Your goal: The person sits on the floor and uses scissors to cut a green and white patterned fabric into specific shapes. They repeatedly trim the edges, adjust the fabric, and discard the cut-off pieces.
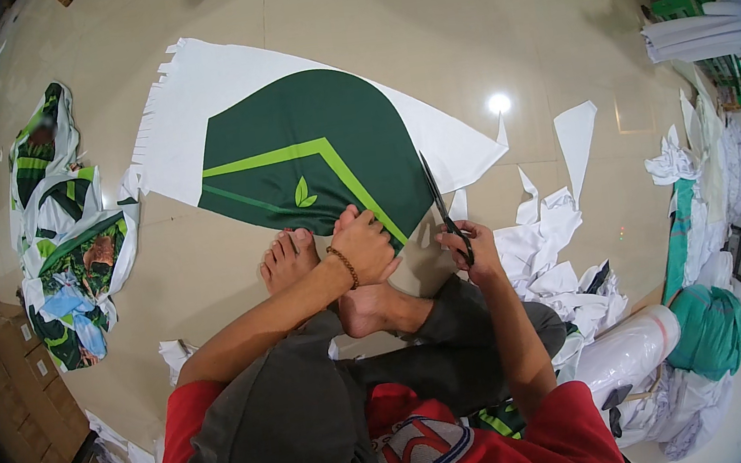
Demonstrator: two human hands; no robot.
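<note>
A white piece of fabric (235,68) printed with a dark green panel (273,118) lies spread on the floor in front of me. The panel bears light green stripes and a small leaf mark. My left hand (365,249), a beaded bracelet at its wrist, is closed over the panel's near edge beside my bare foot (289,258). My right hand (473,251) grips black scissors (437,194) by the handles. Their blades point away from me along the panel's right edge, where the green meets the white. Whether the blades are parted is hard to tell.
Several printed fabric pieces (77,249) lie heaped at the left. White offcuts (542,238) are piled to the right, near a plastic-wrapped roll (630,348) and a green sack (708,329). Cardboard boxes (26,366) stand at the far left.
</note>
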